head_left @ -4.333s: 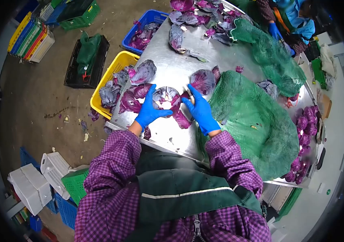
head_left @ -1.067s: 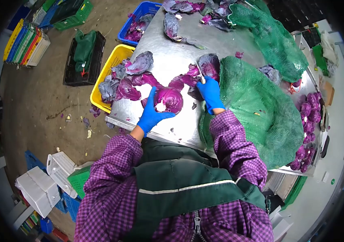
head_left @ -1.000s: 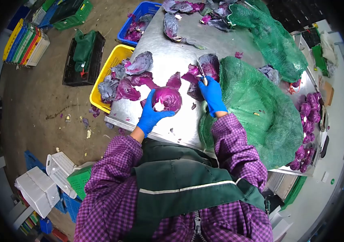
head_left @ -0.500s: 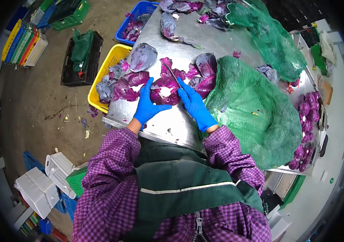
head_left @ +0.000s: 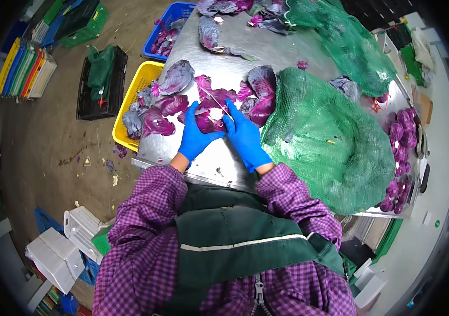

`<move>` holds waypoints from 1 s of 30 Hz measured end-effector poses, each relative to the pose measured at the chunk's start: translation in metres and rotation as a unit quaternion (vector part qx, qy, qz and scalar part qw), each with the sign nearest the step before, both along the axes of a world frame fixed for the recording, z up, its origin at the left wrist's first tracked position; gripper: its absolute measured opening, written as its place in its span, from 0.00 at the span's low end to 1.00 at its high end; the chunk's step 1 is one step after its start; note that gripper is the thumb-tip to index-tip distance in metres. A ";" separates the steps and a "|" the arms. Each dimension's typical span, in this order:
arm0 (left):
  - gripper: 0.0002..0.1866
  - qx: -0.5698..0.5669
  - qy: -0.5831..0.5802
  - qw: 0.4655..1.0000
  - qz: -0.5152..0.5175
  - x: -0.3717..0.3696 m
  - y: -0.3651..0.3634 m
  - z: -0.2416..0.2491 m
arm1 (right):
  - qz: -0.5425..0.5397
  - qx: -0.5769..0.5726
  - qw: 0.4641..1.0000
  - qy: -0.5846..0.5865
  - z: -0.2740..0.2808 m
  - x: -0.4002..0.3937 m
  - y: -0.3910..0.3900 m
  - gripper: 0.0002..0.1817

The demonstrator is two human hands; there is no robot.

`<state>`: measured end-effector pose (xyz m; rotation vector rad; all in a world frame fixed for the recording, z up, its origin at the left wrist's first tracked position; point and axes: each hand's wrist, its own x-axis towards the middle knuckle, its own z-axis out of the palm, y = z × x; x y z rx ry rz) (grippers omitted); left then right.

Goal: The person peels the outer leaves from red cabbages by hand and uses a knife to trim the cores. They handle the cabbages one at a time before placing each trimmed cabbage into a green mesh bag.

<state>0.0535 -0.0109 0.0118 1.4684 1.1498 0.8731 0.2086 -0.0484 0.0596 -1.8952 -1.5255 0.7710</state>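
A red cabbage (head_left: 203, 124) with a pale cut patch rests on the metal table (head_left: 182, 142) in front of me. My blue-gloved left hand (head_left: 197, 137) grips it from the left and near side, thumb along its lower edge. A knife (head_left: 215, 100) is held in my blue-gloved right hand (head_left: 245, 138), its thin blade pointing up and left over the cabbage. The handle is mostly hidden by the fingers. Loose outer cabbage leaves (head_left: 177, 77) lie around the cabbage, with a larger purple leaf (head_left: 262, 95) to its right.
A yellow crate (head_left: 121, 134) with leaves stands at the table's left edge, a blue crate (head_left: 149, 45) beyond it. Green mesh sacking (head_left: 335, 142) covers the table's right side. Several trimmed cabbages (head_left: 402, 138) sit at the far right. A black crate (head_left: 85, 102) stands on the floor.
The view has shifted slightly. Both hands have drawn closer together around the cabbage, and the knife blade has tilted further to the left.
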 end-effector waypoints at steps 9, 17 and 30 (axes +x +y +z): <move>0.61 0.198 0.080 0.976 -0.032 0.017 -0.031 -0.004 | -0.195 -0.032 0.943 0.267 -0.088 0.045 0.013 0.21; 0.59 -0.086 -0.151 0.983 -0.060 -0.033 -0.030 0.005 | -0.110 -0.095 0.940 0.310 -0.040 0.039 0.011 0.34; 0.41 -0.122 -0.144 0.979 0.076 -0.018 -0.026 0.021 | -0.046 -0.102 0.985 0.132 -0.080 0.019 -0.001 0.16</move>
